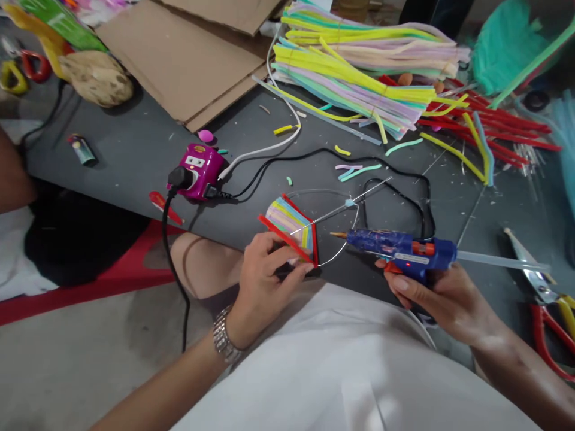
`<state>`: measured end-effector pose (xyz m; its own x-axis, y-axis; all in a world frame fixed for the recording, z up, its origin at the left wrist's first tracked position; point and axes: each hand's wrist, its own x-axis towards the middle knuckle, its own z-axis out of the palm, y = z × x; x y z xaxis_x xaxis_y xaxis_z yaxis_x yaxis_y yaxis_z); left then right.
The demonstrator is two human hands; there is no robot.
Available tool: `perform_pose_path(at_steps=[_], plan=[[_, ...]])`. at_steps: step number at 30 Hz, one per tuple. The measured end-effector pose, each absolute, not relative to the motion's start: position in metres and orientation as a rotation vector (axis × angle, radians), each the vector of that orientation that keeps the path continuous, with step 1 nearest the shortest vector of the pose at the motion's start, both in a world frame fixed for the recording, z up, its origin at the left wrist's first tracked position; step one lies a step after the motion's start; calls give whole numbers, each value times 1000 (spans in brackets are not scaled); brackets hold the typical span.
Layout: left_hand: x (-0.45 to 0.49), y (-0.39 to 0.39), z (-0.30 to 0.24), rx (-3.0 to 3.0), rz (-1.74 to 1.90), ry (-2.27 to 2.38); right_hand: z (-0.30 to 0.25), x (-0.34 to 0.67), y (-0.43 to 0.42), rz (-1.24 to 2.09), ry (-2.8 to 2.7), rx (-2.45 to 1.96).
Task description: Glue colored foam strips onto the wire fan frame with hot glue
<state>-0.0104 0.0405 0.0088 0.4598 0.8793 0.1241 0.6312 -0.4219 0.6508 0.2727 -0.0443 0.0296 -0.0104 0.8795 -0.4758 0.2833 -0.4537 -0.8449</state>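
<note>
My left hand (265, 278), with a metal watch at the wrist, pinches the lower edge of a small panel of pastel pipe cleaners (296, 224) bordered in red. A thin wire hoop (332, 261) extends from the panel's right side, and a straight wire rod (330, 213) crosses it to a pale blue wrapped joint. In my right hand (442, 305) is a blue hot glue gun (390, 245), fingers wrapped round its handle and trigger. Its nozzle points left, a short distance from the panel. A clear glue stick (498, 260) sticks out of its back.
Bundled pipe cleaners (350, 84) lie at the back, with red ones (498, 129) to their right. A purple power adapter (200, 170) with cords stands left of centre. Cardboard (179, 60), a lighter (83, 149) and pliers (536, 284) lie around. A person sits at left.
</note>
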Motion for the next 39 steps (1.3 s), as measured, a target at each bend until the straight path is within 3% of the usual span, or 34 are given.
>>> perform_pose_path(at_steps=[9,24,39], plan=[[-6,37,0,2204,722,1208,32,265,-33,1555,-1458,-1843],[-10,33,-1,2427,687,1132,38,264,-16,1797,-1375,-1808],[-14,32,-3,2436,679,1094,39,263,-11,1797,-1416,-1793]])
